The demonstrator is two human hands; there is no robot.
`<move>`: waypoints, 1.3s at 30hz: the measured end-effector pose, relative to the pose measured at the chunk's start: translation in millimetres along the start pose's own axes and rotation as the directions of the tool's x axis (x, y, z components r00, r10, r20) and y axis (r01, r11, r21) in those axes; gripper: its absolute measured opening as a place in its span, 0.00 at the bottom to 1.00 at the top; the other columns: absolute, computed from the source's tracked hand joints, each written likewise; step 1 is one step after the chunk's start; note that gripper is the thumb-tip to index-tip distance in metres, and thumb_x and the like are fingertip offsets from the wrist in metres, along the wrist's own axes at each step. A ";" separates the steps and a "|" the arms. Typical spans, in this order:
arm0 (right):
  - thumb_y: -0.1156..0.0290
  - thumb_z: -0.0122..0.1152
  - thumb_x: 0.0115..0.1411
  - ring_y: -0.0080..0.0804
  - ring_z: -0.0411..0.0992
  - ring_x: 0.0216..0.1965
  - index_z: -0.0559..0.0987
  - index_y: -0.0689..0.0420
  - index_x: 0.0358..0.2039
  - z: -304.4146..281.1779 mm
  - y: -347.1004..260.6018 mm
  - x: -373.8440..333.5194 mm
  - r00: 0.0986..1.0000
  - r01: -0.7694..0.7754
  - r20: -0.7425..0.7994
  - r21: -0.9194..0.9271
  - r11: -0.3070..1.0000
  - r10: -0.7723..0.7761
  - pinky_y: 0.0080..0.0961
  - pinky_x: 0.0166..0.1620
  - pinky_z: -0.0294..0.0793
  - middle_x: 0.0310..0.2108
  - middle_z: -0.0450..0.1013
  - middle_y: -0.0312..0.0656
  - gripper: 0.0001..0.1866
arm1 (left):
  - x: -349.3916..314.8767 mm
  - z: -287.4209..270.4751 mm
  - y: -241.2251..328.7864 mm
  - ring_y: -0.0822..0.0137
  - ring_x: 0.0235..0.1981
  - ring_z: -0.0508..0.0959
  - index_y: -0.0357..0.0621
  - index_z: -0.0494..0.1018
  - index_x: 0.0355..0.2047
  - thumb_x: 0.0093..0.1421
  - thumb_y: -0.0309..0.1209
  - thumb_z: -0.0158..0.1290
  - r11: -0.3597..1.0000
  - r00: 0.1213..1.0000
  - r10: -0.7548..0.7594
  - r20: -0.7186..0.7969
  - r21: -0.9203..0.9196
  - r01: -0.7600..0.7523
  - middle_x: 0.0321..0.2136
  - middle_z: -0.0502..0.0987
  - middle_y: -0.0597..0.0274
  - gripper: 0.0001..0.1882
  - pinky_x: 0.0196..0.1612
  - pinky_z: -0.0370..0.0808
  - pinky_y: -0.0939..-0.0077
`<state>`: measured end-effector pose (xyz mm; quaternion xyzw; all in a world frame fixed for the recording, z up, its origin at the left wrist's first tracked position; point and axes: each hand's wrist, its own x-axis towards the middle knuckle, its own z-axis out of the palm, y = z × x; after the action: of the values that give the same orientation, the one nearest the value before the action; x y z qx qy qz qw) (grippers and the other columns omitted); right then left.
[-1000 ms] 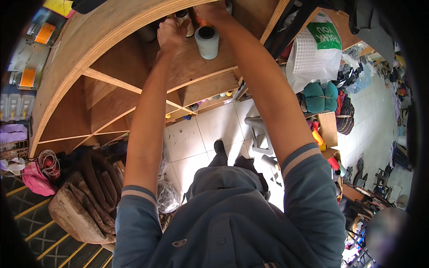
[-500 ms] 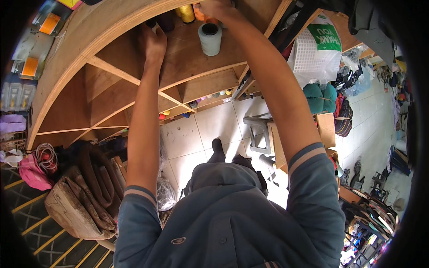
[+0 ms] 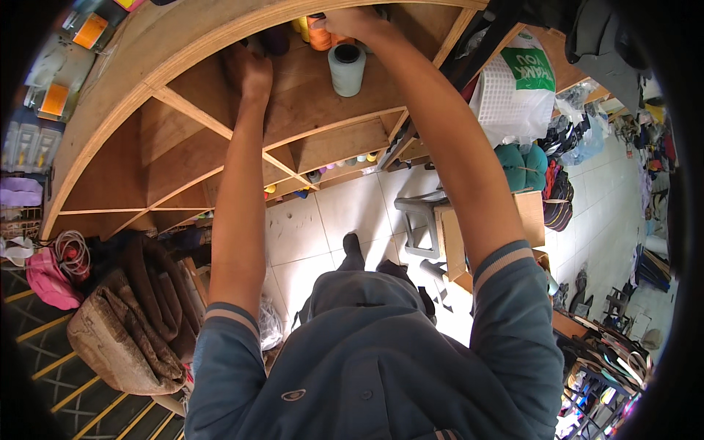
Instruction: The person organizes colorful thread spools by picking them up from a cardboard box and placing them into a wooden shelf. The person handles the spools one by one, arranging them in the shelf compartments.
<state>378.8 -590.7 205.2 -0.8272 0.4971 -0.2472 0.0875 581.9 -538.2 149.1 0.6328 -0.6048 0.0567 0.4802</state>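
Note:
Both my arms reach up into a wooden shelf compartment. My right hand (image 3: 353,23) closes around the top of an orange thread spool (image 3: 320,37). More orange thread shows beside it, under my wrist. Just below stands a pale grey-green thread cone (image 3: 347,73) with a dark top, upright and apart from my fingers. My left hand (image 3: 251,72) is deep in the shaded left part of the compartment. Its fingers curl inward, partly hidden by shadow and the shelf's edge; what they hold is unclear. A dark purple spool (image 3: 276,39) lies beside it, with a yellow spool (image 3: 302,28) farther right.
The curved shelf edge (image 3: 150,82) arches in front of my hands. Small spools sit in lower cubbies. A grey stool (image 3: 418,220), a cardboard box (image 3: 529,218) and a white plastic bag (image 3: 506,103) are to the right. Folded brown fabric (image 3: 132,330) lies to the left.
My right hand and the orange spool have shifted slightly left and nearer the pale cone, showing more orange thread. My left hand has turned, its fingers now darker in shadow. The view has shifted slightly.

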 end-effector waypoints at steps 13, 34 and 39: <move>0.63 0.68 0.50 0.48 0.71 0.48 0.72 0.58 0.50 16.0 -16.6 13.8 0.991 0.134 0.006 0.008 0.991 -0.134 0.40 0.52 0.68 0.47 0.72 0.52 0.27 | -8.9 -1.7 20.8 0.54 0.40 0.77 0.35 0.65 0.54 0.51 0.24 0.56 0.972 0.960 0.022 0.279 -0.229 0.044 0.39 0.76 0.41 0.28 0.45 0.73 0.63; 0.68 0.64 0.51 0.45 0.74 0.42 0.72 0.58 0.50 43.6 -69.2 9.4 0.999 -0.047 -0.007 0.325 0.944 0.053 0.40 0.48 0.73 0.38 0.76 0.49 0.25 | -7.1 35.9 -20.0 0.71 0.26 0.75 0.37 0.62 0.53 0.55 0.22 0.53 0.946 0.978 -0.050 0.204 -0.305 0.112 0.25 0.73 0.59 0.24 0.31 0.75 0.72; 0.68 0.65 0.50 0.46 0.73 0.45 0.71 0.58 0.51 84.4 -41.5 24.4 0.961 0.142 -0.267 0.272 0.952 -0.067 0.39 0.49 0.74 0.43 0.74 0.51 0.27 | -30.2 16.5 25.2 0.53 0.32 0.77 0.41 0.66 0.49 0.53 0.32 0.57 0.951 0.995 -0.063 -0.084 -0.306 0.034 0.27 0.75 0.54 0.23 0.40 0.74 0.61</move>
<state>462.3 -599.9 156.4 -0.7923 0.4178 -0.4254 0.1296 544.9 -523.0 134.2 0.5626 -0.5677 -0.0197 0.6007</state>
